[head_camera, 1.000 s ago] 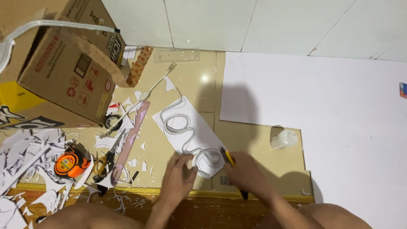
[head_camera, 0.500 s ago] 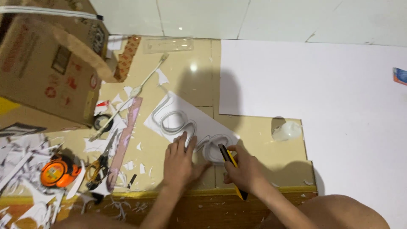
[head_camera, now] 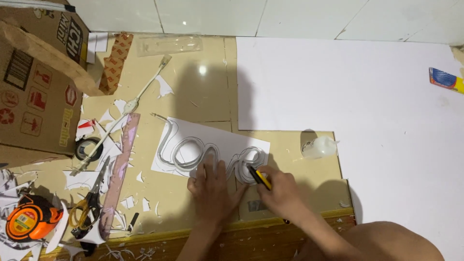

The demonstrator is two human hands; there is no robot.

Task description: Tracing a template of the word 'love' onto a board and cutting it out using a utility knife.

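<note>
A: Centre of frame, low: a white paper sheet point(head_camera: 212, 145) carrying a looping grey script outline lay flat on the tan board point(head_camera: 203, 92). Where were the hands?

B: Left hand point(head_camera: 212, 191) was spread flat, fingers apart, pressing the sheet's lower edge at the middle loops. Right hand point(head_camera: 285, 195) sat just right of it, closed round a yellow-and-black utility knife point(head_camera: 258, 178), tip touching the right-hand loops of the outline. The two hands were close, nearly touching at the thumbs.

A: Nearby items?

B: A small clear plastic glue bottle point(head_camera: 319, 147) lay on its side right of the sheet, near the edge of a large white board point(head_camera: 367, 96) filling the right of the frame. Left of the sheet, a long pinkish ruler point(head_camera: 121, 164) ran diagonally; yellow-handled scissors point(head_camera: 89, 203) lay beside it, with white paper scraps point(head_camera: 111, 121) scattered around.

A: Further out?

B: Lower left, an orange tape measure point(head_camera: 29, 217). Left of the ruler, a black tape roll point(head_camera: 87, 147) under a white cord point(head_camera: 125, 108). Upper left, a brown cardboard box point(head_camera: 38, 82). Far right edge, a blue and yellow object point(head_camera: 444, 79), kind not clear.
</note>
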